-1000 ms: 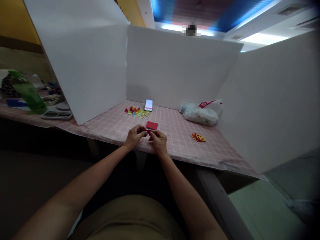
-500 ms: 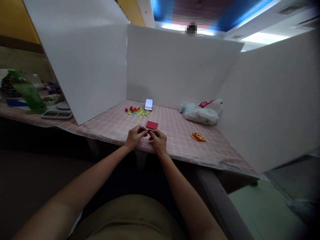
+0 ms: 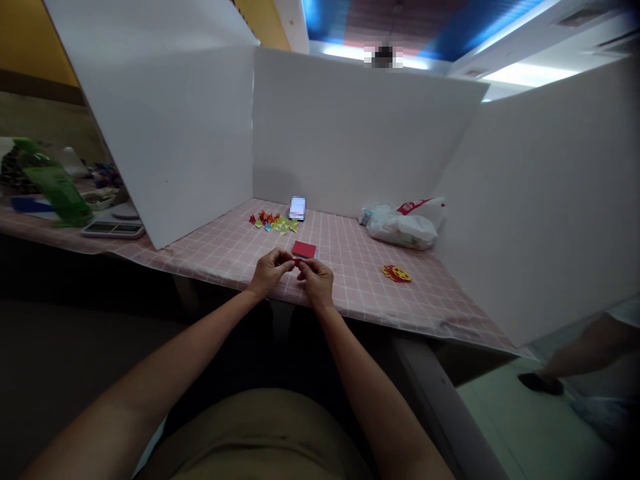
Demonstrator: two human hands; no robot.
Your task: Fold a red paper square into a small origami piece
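A small piece of red paper (image 3: 297,262) is pinched between my two hands, just above the near part of the table. My left hand (image 3: 271,272) grips its left end with thumb and fingers, and my right hand (image 3: 317,279) closes on its right end. Fingers cover most of the piece, so its folds cannot be made out. Right behind my fingertips lies a stack of square paper (image 3: 304,249), red on top. Farther back on the left are several small folded paper pieces (image 3: 277,224) in red, orange, yellow and blue.
A lit phone (image 3: 297,208) leans near the back panel. White plastic bags (image 3: 403,227) lie at the back right, red and yellow cutouts (image 3: 397,273) nearer. White panels (image 3: 350,133) enclose the table. Left outside are a green bottle (image 3: 57,187) and a scale (image 3: 113,229). A person's leg (image 3: 590,350) shows at right.
My hands keep nearly the same place and grip on the red paper. A person's leg and dark shoe have come into view on the floor at the right.
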